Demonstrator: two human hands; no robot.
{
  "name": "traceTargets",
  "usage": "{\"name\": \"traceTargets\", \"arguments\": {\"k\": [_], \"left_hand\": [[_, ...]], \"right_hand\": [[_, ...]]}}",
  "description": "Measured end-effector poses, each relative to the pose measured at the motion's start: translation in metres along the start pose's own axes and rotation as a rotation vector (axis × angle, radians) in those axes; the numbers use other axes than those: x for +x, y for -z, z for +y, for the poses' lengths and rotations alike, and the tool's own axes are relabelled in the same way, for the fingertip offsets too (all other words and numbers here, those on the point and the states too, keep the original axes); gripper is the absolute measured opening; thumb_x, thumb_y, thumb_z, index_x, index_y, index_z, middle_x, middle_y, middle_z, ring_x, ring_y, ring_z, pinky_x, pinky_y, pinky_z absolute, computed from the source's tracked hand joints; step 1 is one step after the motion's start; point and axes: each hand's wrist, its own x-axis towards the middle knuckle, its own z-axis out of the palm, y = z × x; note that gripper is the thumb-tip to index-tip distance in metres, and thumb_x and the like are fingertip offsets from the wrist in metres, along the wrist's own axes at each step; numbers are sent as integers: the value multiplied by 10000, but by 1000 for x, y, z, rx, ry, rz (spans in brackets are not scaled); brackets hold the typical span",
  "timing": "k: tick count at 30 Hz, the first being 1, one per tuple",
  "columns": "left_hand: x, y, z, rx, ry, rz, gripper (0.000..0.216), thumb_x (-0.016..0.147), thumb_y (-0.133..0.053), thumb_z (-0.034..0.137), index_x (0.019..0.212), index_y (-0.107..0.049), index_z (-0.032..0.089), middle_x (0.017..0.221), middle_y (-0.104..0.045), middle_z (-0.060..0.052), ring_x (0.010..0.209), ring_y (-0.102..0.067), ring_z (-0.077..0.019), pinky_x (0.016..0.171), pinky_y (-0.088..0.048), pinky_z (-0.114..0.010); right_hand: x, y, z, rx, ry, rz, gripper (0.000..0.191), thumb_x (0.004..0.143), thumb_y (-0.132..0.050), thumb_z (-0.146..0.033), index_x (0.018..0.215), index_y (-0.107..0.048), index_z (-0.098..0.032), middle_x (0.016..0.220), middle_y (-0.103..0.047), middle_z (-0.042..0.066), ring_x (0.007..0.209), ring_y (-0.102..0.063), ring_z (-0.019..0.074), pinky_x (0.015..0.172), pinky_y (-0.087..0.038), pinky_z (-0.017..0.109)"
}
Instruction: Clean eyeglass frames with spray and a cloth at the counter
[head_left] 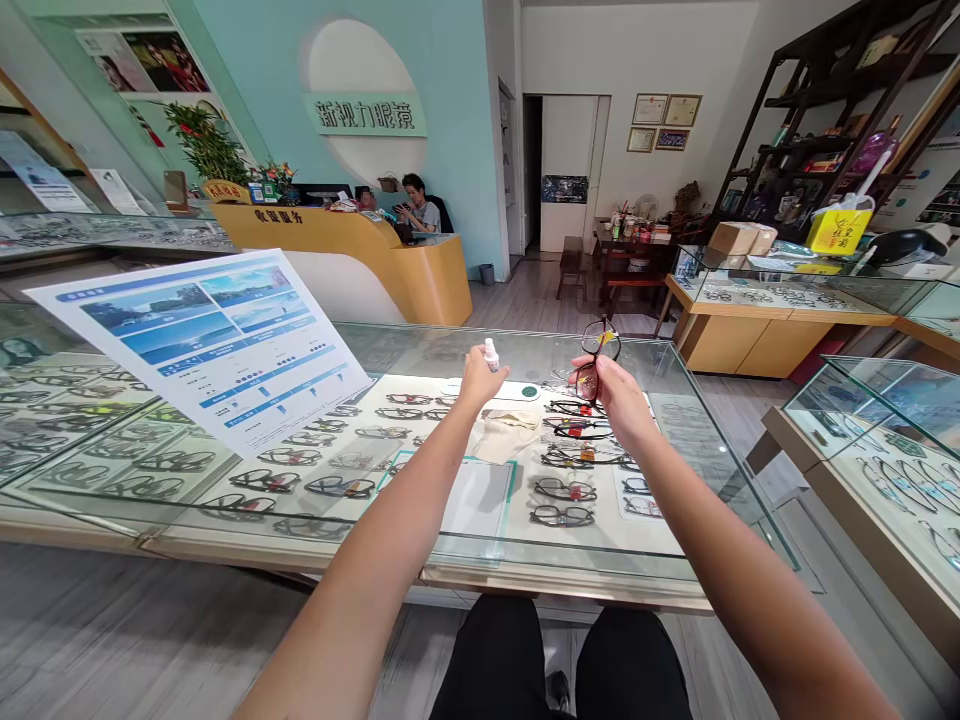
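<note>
Two hands above the glass surface [405,350], with something in the grip of each. In the left hand [478,378], closed around it, a small white bottle [492,355], cap pointing up, seen toward the far edge of the surface. In the right hand [613,390], pinched between thumb and fingers, a pair of dark-framed glasses [601,340], turned on its side, one lens above the other, with the upper lens free beyond the fingertips. Also toward the far edge, well apart from the bottle.

On the surface, between the hands but nearer to the front edge, a crumpled pale cloth [508,438]. Toward the left end, a large printed sheet [210,345], slanted; cannot tell its support.

Under the glass, inside the display case [570,590], many spectacle frames [562,515] in rows. Beyond the right edge, on another glass case [724,335], cardboard boxes [733,240] and a yellow bag [840,230]; cannot see their contents. Beyond the far edge, on the floor [517,305], a small grey bin [487,273], inside also hidden.
</note>
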Motion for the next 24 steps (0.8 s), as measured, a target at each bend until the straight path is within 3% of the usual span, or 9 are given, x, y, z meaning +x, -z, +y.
{"name": "traceTargets", "arguments": {"k": [3,4,5,7,9,12,18,24], "left_hand": [[-16,10,23,-6,-120,404,664,834,-787,207,1407,-450,188,1590,-412,-234,1524,-430,-356,1242,-363,-477],[-23,16,32,-19,-202,500,610,843,-770,202,1381,-481,192,1549,-455,-213,1487,-467,-342,1241,-368,-468],[-30,23,41,-44,-289,517,496,868,-738,203,1316,-527,204,1453,-540,-176,1382,-550,-313,1199,-409,-443],[-43,39,54,-101,-459,305,203,942,-624,217,1141,-592,233,1121,-669,-76,1057,-659,-239,993,-501,-365],[-51,50,61,-95,-561,-41,91,951,-567,223,1015,-625,250,871,-666,-14,812,-631,-203,789,-479,-322],[-53,55,56,57,-571,-422,71,867,-634,212,905,-673,257,788,-676,-2,717,-596,-205,665,-396,-313],[-45,39,40,477,-371,-602,294,618,-863,156,859,-732,263,1030,-747,-44,901,-664,-267,736,-440,-309],[-44,32,38,616,-275,-686,387,587,-904,197,931,-736,252,1082,-759,-60,929,-708,-285,811,-511,-334]], "right_hand": [[1,1,-2,-44,6,31,498,1031,-574,-682,1130,-785,-242,995,-781,58,753,-543,177,707,-421,327],[1,2,-3,-49,6,41,501,1027,-577,-686,1126,-787,-241,988,-782,59,739,-531,176,687,-403,328],[2,2,-4,-45,4,47,505,1020,-586,-691,1121,-787,-239,981,-781,61,732,-525,176,672,-388,328],[2,2,-6,-11,-4,53,513,998,-614,-703,1108,-786,-233,962,-776,64,735,-529,176,656,-371,324],[2,2,-9,22,-11,60,512,981,-640,-705,1102,-787,-229,950,-771,62,730,-521,173,644,-356,319],[2,1,-11,25,-11,70,514,972,-649,-704,1107,-789,-228,941,-773,56,686,-465,161,621,-318,322],[0,-1,-13,29,-23,71,525,944,-683,-713,1101,-784,-222,942,-778,58,697,-480,157,629,-324,323],[0,0,-12,18,-25,62,528,955,-675,-721,1106,-785,-228,954,-783,58,683,-458,148,627,-304,324]]}}
